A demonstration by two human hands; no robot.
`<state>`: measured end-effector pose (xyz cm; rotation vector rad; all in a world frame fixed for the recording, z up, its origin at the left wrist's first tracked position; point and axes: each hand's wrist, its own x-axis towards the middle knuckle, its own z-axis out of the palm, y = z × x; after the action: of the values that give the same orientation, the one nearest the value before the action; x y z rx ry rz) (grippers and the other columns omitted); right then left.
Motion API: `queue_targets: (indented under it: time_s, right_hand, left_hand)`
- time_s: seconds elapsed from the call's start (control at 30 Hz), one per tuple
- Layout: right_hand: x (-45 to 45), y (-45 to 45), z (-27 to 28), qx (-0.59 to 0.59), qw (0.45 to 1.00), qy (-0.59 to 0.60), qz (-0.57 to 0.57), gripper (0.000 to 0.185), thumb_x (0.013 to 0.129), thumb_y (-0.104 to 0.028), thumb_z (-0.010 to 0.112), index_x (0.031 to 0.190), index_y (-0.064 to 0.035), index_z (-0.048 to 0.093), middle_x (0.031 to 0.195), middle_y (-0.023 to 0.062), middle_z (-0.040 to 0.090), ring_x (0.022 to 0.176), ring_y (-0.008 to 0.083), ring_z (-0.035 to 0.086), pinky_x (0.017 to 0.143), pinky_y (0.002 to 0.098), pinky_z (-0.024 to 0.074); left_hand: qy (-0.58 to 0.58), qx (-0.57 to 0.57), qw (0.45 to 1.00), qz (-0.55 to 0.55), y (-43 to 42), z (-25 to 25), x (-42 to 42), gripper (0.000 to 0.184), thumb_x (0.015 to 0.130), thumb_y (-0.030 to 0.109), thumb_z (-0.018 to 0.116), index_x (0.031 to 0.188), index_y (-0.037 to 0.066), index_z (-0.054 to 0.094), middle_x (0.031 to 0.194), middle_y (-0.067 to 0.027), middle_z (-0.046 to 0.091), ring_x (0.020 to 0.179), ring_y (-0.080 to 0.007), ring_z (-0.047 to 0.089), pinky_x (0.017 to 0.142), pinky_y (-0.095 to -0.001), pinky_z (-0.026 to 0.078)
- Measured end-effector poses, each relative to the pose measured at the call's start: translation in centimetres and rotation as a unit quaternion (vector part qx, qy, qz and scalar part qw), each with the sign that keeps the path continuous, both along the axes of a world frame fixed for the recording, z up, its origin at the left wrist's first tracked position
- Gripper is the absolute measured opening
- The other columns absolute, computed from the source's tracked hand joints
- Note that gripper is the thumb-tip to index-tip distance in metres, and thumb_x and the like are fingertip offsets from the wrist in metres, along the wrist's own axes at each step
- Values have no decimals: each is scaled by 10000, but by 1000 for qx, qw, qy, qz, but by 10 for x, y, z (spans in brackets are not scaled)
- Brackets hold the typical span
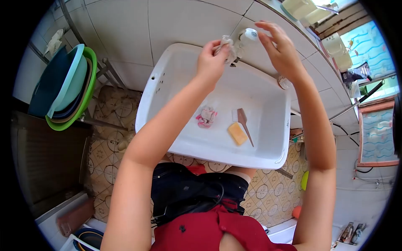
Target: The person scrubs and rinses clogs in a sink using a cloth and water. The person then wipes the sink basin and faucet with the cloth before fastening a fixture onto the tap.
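Note:
A crumpled whitish cloth (226, 47) is gripped in my left hand (212, 58), over the back rim of the white basin (167, 121). Right beside the cloth is the tap (247, 38) with a white top. My right hand (279, 46) is open, its fingers spread just right of the tap, holding nothing. In the basin lie a pink and white crumpled cloth (207, 116), a yellow bar (237, 134) that looks like soap, and a brown brush (243, 120) with pale bristles.
Stacked basins (91, 71) stand on a rack at the left. A shelf (293, 23) with cups and a tube runs along the right wall. A dark panel (46, 150) stands at lower left, and a round metallic item (284, 82) sits at the basin's right back corner.

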<state>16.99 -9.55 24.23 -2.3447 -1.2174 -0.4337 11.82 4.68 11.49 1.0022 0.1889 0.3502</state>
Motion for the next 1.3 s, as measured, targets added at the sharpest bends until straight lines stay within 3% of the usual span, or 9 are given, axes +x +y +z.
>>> queue_targets:
  time_s: [0.07,0.17,0.27,0.37,0.47,0.57,0.67,1.07,1.3]
  right_hand:
    - [19,15,-12,-29,993,115,-2,326,967,-275,439,1125,-25,576,1150,171,580,1069,292,535,897,351,425]
    - [44,27,-43,22,995,97,16,344,982,-275,388,1091,-13,582,1027,151,607,985,279,555,861,345,428]
    - [47,26,-48,59,989,136,18,330,982,-253,382,1055,-6,590,953,138,596,922,254,558,846,336,428]
    - [46,27,-47,59,989,133,23,327,981,-247,379,1030,-12,601,943,121,599,909,228,557,844,326,427]
    - [47,28,-50,84,983,159,21,320,979,-239,381,1016,-18,608,935,106,605,907,217,558,839,320,428]
    - [49,29,-52,98,983,152,25,317,976,-235,381,1007,-22,614,924,90,608,901,210,559,835,315,428]
    - [46,29,-52,91,988,125,12,318,974,-234,380,997,-24,617,915,88,608,894,207,557,831,312,427]
    - [46,32,-54,93,992,87,0,325,975,-233,372,972,-19,616,885,105,608,870,227,562,812,324,429]
    - [44,29,-56,107,988,106,-19,324,976,-248,375,986,-28,613,902,110,606,862,220,564,798,328,434]
  left_hand:
    - [-11,18,1000,-7,-4,2,12,361,885,278,626,1133,26,556,945,-28,616,814,-89,545,694,-234,420]
    - [10,27,1000,-11,-13,0,25,287,852,265,640,993,17,607,819,-9,607,757,-92,532,646,-225,412]
    - [27,22,999,-26,-16,0,30,298,810,234,668,979,5,579,843,-36,604,771,-103,550,629,-250,443]
    - [55,-71,995,-44,-16,7,34,290,764,192,691,934,11,540,871,-70,597,769,-126,567,644,-279,485]
    - [81,-146,982,-85,-8,12,37,204,711,120,675,850,43,546,739,-35,595,614,-105,516,539,-256,405]
    - [81,-164,978,-98,-6,10,40,200,700,107,671,840,50,539,725,-37,584,590,-111,505,519,-256,392]
    - [103,-156,976,-112,-5,13,41,234,749,124,654,907,32,508,896,-95,588,799,-176,573,688,-311,508]
    - [161,-146,957,-193,7,11,61,227,799,186,589,962,33,545,856,-82,610,743,-188,598,647,-342,523]
    - [106,-179,961,-185,13,4,43,248,799,182,616,981,30,544,867,-82,611,736,-187,602,730,-347,530]
